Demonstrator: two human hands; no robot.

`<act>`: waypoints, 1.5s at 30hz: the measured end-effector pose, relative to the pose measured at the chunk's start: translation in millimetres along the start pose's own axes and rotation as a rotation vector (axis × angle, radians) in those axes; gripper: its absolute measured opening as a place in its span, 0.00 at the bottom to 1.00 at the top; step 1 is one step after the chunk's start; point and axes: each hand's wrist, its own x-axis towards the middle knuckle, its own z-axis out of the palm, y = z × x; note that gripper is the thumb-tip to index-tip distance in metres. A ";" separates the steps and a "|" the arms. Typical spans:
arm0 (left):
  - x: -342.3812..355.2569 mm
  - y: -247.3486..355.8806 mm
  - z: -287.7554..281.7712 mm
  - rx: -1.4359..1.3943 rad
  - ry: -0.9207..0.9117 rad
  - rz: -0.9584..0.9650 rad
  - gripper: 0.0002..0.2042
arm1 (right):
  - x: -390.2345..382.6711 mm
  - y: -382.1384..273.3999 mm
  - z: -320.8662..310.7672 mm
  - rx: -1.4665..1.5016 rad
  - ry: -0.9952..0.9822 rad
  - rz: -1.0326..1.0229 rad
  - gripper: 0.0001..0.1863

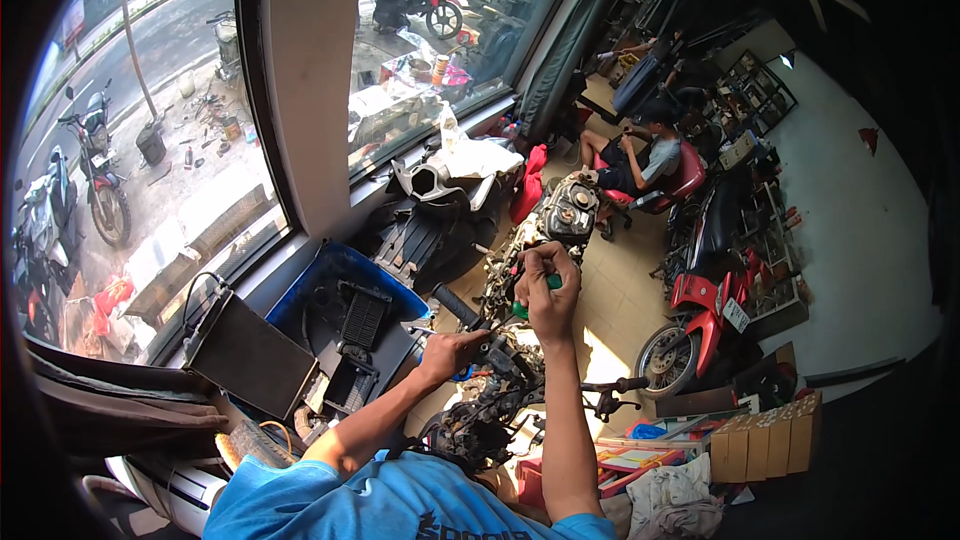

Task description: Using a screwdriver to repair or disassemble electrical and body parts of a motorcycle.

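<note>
My right hand (548,295) is closed on a green-handled tool (520,308), probably a screwdriver, whose thin shaft points down-left toward my left hand. My left hand (452,350) has its fingers drawn together beside the handlebar clamp; what they pinch is too small to make out. Both are over a stripped motorcycle (572,210) with its engine parts and wiring bare. Its black left handlebar grip (458,307) lies just above my left hand, and the right grip (630,384) sticks out right of my right forearm.
A blue tub (298,302) of black parts and body panels (425,220) line the window at left. A seated person (655,160) is beyond the bike. A red motorcycle (710,325) stands at right, cardboard boxes (765,445) at lower right. More motorcycles (100,165) are outside.
</note>
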 end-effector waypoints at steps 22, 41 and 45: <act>26.3 21.3 -27.7 0.126 -0.321 -0.136 0.10 | 1.5 1.2 5.8 0.097 -0.188 0.022 0.08; 137.6 80.8 -81.4 -0.633 0.187 -0.274 0.14 | -17.0 -0.4 19.7 -0.221 0.301 -0.171 0.19; 195.3 139.8 -121.5 -0.747 0.097 -0.241 0.16 | -14.9 -2.0 11.6 -0.199 0.342 -0.254 0.18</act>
